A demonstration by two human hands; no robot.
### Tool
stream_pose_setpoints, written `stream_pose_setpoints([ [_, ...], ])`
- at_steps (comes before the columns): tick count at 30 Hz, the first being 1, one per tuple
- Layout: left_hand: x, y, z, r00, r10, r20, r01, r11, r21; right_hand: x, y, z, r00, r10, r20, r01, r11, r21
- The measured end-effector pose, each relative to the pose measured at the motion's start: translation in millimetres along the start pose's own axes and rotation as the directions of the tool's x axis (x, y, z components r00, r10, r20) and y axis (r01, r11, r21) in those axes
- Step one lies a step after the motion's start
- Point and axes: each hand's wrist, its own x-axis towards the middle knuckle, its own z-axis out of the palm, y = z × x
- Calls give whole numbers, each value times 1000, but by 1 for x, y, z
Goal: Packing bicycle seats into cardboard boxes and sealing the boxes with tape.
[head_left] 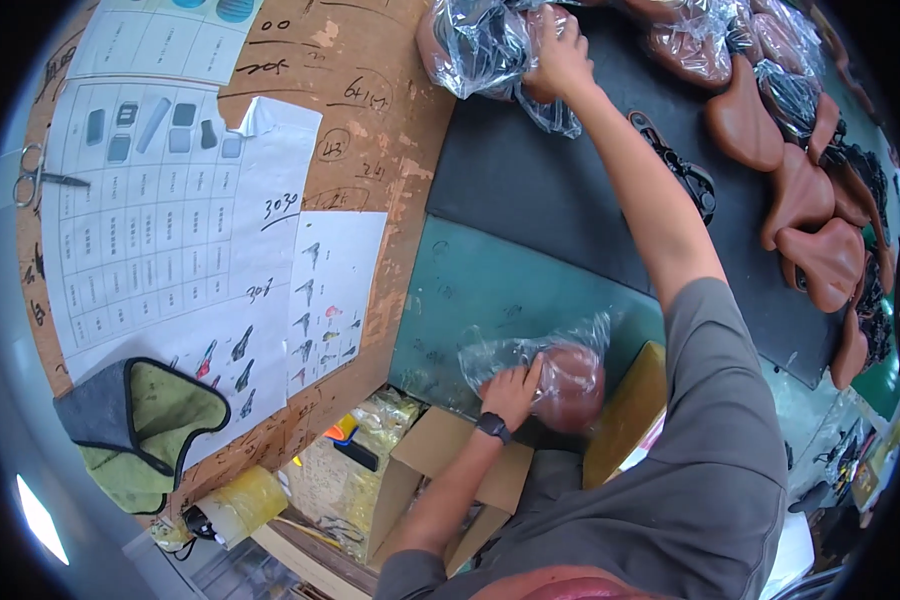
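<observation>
A brown bicycle saddle [576, 392] in a clear plastic bag lies at the near edge of the green table mat, close to my body. My left hand [511, 394], with a dark watch on its wrist, grips the bag and the saddle's left side. Stretched far forward, my right hand [560, 58] holds a second bagged saddle [542, 88] at the far left end of the black mat. Other bagged brown saddles [460, 50] crowd against it, so their exact outlines are hard to separate. The fingertips of my right hand are spread over the crinkled plastic.
Unwrapped brown saddles [745, 120] are heaped on the right, with bagged ones behind. A black saddle frame [675, 165] lies on the black mat [570, 190]. An open cardboard box [435, 440] stands below my left forearm. A board with papers [355, 130] borders the left.
</observation>
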Motion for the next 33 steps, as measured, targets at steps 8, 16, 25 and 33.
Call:
stream_pose_setpoints([
  [8,-73,103,-27,903,-411,127,270,311,-911,-62,18,36,926,322,195,-339,939,61],
  [16,-327,95,95,960,1,-280,-241,-506,-828,-441,-10,-7,843,308,441,-280,951,-129],
  [25,-587,31,174,796,-592,123,319,238,-917,-723,-69,-204,456,-5,890,-886,-96,454],
  [33,-510,-103,410,752,-157,640,310,941,-133,-841,-148,-85,141,73,987,-538,843,14],
])
